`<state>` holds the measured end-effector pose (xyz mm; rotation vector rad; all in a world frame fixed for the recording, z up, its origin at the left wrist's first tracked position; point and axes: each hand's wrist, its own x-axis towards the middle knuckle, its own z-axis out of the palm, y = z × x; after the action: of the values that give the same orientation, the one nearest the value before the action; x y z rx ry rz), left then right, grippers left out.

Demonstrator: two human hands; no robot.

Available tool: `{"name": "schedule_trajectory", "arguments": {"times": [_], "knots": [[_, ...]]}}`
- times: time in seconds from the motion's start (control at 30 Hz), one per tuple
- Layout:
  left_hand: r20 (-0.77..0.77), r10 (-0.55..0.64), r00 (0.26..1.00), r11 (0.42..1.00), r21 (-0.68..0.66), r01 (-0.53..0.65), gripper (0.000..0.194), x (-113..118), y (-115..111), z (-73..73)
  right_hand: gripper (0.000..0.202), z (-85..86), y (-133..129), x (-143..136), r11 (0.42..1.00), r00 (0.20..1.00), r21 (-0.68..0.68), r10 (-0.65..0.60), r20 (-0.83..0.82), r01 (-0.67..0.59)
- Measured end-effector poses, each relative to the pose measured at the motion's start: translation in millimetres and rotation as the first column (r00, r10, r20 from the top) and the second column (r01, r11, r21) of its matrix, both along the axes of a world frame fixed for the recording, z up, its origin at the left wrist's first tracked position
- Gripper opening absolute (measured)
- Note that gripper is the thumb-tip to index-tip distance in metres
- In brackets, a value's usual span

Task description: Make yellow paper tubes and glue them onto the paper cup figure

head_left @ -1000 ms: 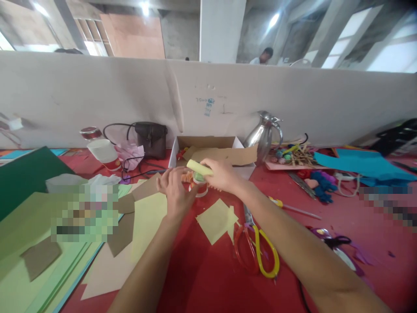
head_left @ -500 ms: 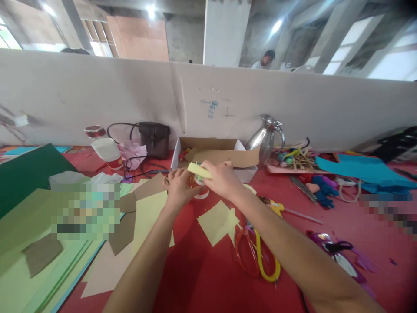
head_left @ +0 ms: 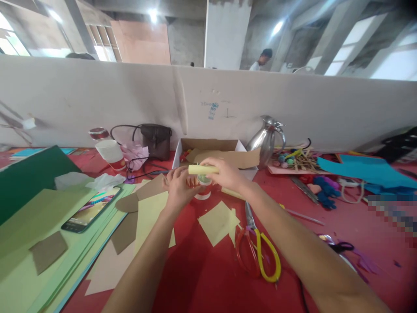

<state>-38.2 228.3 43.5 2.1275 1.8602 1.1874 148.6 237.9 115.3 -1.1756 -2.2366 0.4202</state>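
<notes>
My right hand pinches a pale yellow paper tube, held almost level above the middle of the table. Just below the tube stands a small clear jar with a white band near its base. The fingers of my left hand curl around the jar's left side, thumb against it; its far side is partly hidden. In front of the jar lies a pale yellow paper square. Scissors with one red and one yellow handle rest beside my right forearm.
Behind my hands is a white box with cardboard in it, and a steel jug at its right. Left are paper sheets, a phone and a paper cup. Craft sticks and blue sheets lie right.
My right hand has moved slightly right and turned the paper tube from slanted to nearly level. The right forearm has shifted, uncovering the scissor blades. My left hand stays at the jar.
</notes>
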Motion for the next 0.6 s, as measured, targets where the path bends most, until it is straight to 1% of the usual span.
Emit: {"name": "schedule_trajectory", "arguments": {"times": [0.07,0.1,0.13,0.23,0.3,0.37,0.43,0.53,0.6], "knots": [[0.037,0.012,0.999,0.999,0.047,-0.014,0.074,-1,-1,0.9,0.034,3.1,4,2,1.0,1.0,0.011,0.025,0.015,-0.025],[0.042,0.012,0.999,0.997,0.08,-0.015,0.078,-1,-1,2.0,0.035,4.4,5,2,0.999,0.999,0.002,0.04,0.034,-0.04],[0.034,0.003,0.999,0.993,0.114,-0.007,0.078,0,-2,3.5,0.037,5.5,6,3,0.999,0.997,-0.017,0.052,0.057,-0.051],[-0.037,-0.044,0.998,0.982,0.184,0.05,0.063,3,-5,9.8,0.042,9.0,5,4,0.995,0.99,-0.09,0.057,0.127,-0.046],[-0.052,-0.058,0.997,0.98,0.186,0.067,0.052,6,-6,14.4,0.039,11.1,3,4,0.995,0.985,-0.099,0.022,0.17,-0.005],[-0.044,-0.051,0.998,0.986,0.156,0.058,0.039,7,-6,18.7,0.034,12.1,0,2,0.997,0.978,-0.074,-0.012,0.21,0.028],[-0.032,-0.041,0.999,0.995,0.092,0.044,0.03,6,-5,22.3,0.032,11.8,0,1,0.998,0.971,-0.052,-0.028,0.237,0.041],[0.004,-0.055,0.998,0.998,-0.031,0.056,0.027,2,0,25.9,0.032,8.6,4,-1,0.998,0.97,-0.048,-0.021,0.242,0.033],[0.036,-0.084,0.996,0.994,-0.074,0.086,0.03,-1,4,27.5,0.032,5.9,10,-1,0.998,0.969,-0.049,-0.016,0.245,0.029]]}}
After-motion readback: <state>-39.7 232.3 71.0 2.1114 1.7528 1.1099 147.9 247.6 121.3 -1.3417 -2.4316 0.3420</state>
